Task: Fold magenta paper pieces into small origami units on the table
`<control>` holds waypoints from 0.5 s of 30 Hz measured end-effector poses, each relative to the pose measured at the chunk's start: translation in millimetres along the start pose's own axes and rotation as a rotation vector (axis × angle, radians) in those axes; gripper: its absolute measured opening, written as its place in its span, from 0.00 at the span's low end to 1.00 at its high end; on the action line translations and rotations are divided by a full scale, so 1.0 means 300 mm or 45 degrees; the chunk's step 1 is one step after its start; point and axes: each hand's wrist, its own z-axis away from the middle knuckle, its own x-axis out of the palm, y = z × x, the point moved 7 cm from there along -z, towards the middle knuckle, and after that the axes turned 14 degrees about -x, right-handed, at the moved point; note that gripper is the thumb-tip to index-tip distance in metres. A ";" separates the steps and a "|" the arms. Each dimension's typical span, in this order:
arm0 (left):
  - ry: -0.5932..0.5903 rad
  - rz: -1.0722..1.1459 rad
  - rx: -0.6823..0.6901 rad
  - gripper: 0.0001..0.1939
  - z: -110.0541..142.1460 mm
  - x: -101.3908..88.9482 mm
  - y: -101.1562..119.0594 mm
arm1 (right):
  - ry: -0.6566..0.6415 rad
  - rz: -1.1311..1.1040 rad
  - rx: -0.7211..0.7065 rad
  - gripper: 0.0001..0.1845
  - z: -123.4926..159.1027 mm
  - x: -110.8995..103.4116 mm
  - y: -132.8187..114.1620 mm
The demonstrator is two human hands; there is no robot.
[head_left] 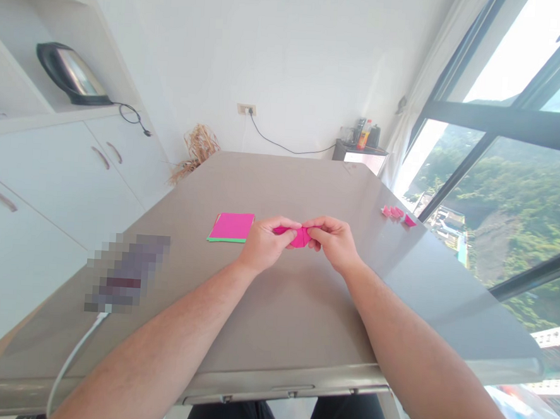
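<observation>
A small folded piece of pink paper (300,238) is held between both hands above the middle of the table. My left hand (269,242) pinches its left side between thumb and fingers. At the right side, my right hand (334,239) grips it the same way, fingers closed. Creases show on the paper's front, while its edges are partly hidden by the fingertips. Just left of my left hand lies a stack of square paper (232,226), pink on top with a green edge showing. Several small folded pink paper pieces (396,213) sit near the table's right edge.
On the left of the grey table (281,187) is a blurred-out object with a white cable (74,355). A kettle (74,75) stands on the shelf at left. Dried stalks (199,147) rise behind the table. A window (481,171) borders the right side.
</observation>
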 end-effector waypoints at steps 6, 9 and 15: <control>-0.009 0.011 -0.005 0.08 -0.002 0.003 -0.002 | 0.019 0.024 -0.021 0.09 0.000 -0.008 -0.011; -0.039 0.120 -0.055 0.09 -0.008 0.000 -0.007 | 0.021 0.002 -0.050 0.09 -0.004 -0.010 -0.015; -0.054 0.248 -0.134 0.08 -0.016 -0.005 -0.012 | 0.025 -0.105 -0.093 0.06 -0.014 -0.021 -0.017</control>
